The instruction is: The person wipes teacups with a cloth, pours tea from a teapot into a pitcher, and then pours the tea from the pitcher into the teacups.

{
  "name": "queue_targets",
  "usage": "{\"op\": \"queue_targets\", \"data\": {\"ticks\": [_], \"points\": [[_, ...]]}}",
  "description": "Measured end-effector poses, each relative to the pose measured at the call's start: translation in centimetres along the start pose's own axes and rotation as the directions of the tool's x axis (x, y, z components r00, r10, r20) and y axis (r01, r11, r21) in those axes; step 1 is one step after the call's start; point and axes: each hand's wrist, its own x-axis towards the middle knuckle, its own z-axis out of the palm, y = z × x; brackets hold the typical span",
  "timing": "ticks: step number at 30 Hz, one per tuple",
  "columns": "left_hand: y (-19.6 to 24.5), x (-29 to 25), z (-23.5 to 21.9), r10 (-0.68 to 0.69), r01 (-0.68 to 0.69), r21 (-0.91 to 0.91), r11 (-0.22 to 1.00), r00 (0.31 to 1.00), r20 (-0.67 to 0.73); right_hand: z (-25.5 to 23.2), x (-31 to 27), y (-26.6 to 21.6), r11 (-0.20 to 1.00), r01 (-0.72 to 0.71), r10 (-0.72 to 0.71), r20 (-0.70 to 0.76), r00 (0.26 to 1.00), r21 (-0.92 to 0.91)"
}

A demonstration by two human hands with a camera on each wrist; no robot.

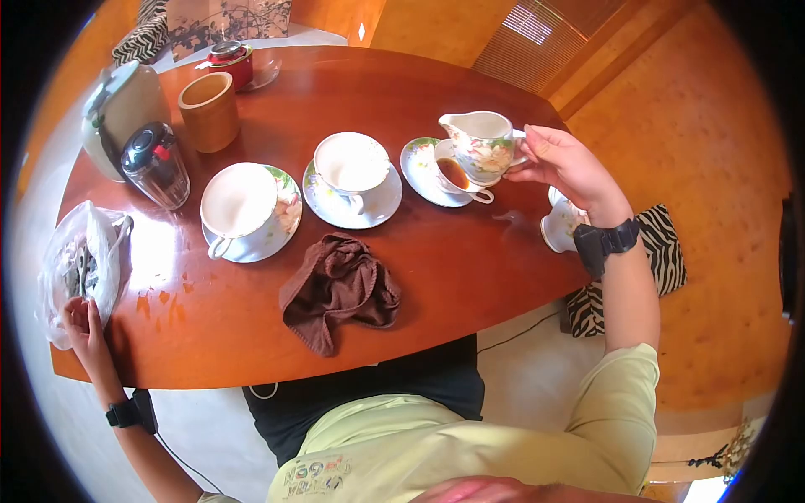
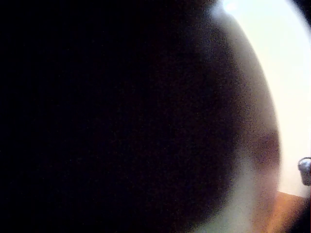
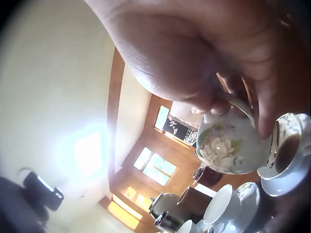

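A: What are the right hand (image 1: 563, 163) fingers doing?
B: They pinch the handle of the jug (image 1: 480, 144), holding it over the cup (image 1: 455, 175) with tea, which sits on its saucer (image 1: 419, 168).
A: And the left hand (image 1: 81, 323)?
B: Its fingers lie straight at the table (image 1: 470, 277) edge beside the bag (image 1: 84, 264), probably steadying it.

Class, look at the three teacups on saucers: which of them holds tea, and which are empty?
Only the cup beside the floral jug holds tea: dark liquid shows inside. The middle cup and left cup show bare white interiors.
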Motion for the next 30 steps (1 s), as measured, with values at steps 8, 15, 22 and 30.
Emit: {"op": "queue_targets", "data": {"ticks": [8,15,22,30], "points": [[0.3,-0.1,0.0,-0.007,0.008,0.072,0.997,1.000,-0.016,4.9,4.1,-3.7,0.942,-0.042,0.069,0.069,0.995,-0.332],[1.8,-0.5,0.7,-0.059,0.059,-0.007,0.998,0.998,-0.015,7.6,6.9,-6.5,0.719,-0.017,0.071,0.049,0.996,-0.695],[1.9,-0.5,0.7,-0.037,0.039,0.060,0.997,0.998,-0.043,8.6,8.3,-7.7,0.628,-0.010,0.105,0.072,0.992,-0.778],[0.1,-0.3,-0.2,-0.053,0.053,0.042,0.998,0.999,0.000,8.4,8.0,-7.9,0.683,-0.011,0.087,0.066,0.994,-0.730]]}}
